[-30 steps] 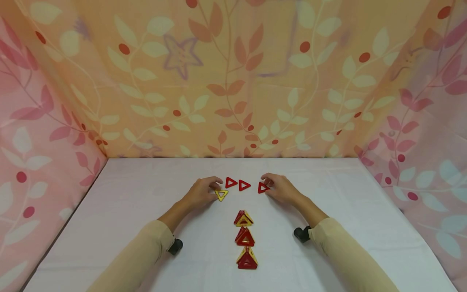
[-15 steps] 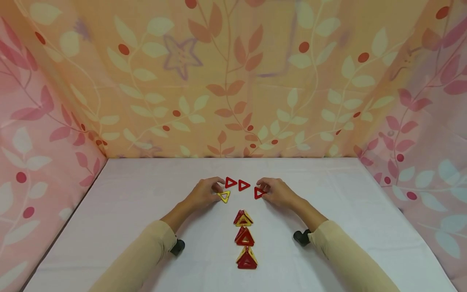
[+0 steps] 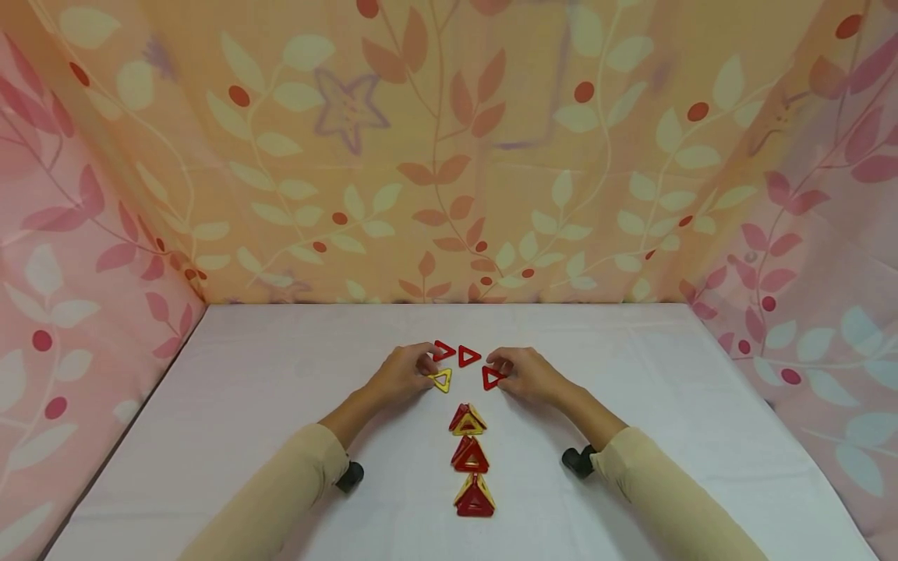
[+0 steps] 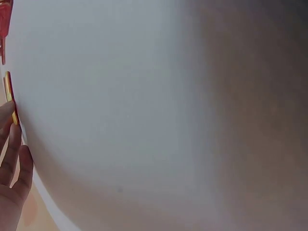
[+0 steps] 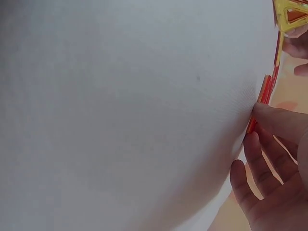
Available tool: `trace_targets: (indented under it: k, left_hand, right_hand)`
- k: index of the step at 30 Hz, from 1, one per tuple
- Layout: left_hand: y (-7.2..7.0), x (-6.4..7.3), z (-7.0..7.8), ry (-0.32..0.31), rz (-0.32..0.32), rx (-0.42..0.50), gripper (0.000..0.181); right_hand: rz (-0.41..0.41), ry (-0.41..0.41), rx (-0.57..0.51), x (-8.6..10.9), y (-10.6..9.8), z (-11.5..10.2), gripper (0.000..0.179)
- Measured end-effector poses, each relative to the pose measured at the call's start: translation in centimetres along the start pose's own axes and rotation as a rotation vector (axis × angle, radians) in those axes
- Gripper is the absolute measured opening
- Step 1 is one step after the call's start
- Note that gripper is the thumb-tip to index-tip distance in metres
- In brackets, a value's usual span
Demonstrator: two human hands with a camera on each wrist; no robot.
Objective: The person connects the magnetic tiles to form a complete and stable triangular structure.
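In the head view, my left hand pinches a yellow triangular magnetic tile by its left corner. Facing it across a short gap, my right hand holds a red triangular tile between thumb and fingers. Both tiles are near the tabletop. The left wrist view shows the yellow tile edge-on at the fingertips. Edge-on too is the red tile in the right wrist view. Behind the hands lie two more red triangles, the left one partly behind my left fingers and the right one fully visible.
Between my forearms, three small red-and-yellow pyramids stand in a row: a far one, a middle one and a near one. A white cloth covers the table. Patterned curtains enclose its back and sides.
Both hands have moved toward each other and slightly nearer, carrying their tiles. The yellow tile has turned a little. The loose red triangles and the pyramids have stayed put.
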State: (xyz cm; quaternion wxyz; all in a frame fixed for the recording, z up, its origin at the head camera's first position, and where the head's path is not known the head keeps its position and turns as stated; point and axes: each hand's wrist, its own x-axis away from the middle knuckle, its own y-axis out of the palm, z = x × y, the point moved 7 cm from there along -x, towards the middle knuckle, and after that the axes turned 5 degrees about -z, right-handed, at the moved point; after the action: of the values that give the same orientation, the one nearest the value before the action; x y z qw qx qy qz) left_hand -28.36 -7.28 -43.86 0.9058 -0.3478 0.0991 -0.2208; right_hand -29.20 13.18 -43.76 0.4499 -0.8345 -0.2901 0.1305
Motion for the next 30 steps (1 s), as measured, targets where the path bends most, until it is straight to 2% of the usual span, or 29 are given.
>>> trace_targets:
  k: [11,18,26,30]
  left_hand:
    - [1.1,-0.6,0.9,0.028,-0.010,-0.004,0.041]
    - [1.6,-1.0,1.4,0.017,-0.036,0.000,0.042]
    - [2.4,-1.5,2.1,0.017,-0.062,-0.016,0.040]
    - [2.6,-1.9,2.6,0.048,-0.060,-0.034,0.040]
  right_hand:
    - [-0.004,-0.048,0.017,-0.3,0.4,-0.5,0.032]
    - [0.003,-0.034,0.018,-0.4,0.4,-0.5,0.032]
    - [0.007,-0.079,0.018,-0.3,0.3,-1.1,0.033]
    - [0.005,-0.087,0.011,-0.4,0.4,-1.3,0.033]
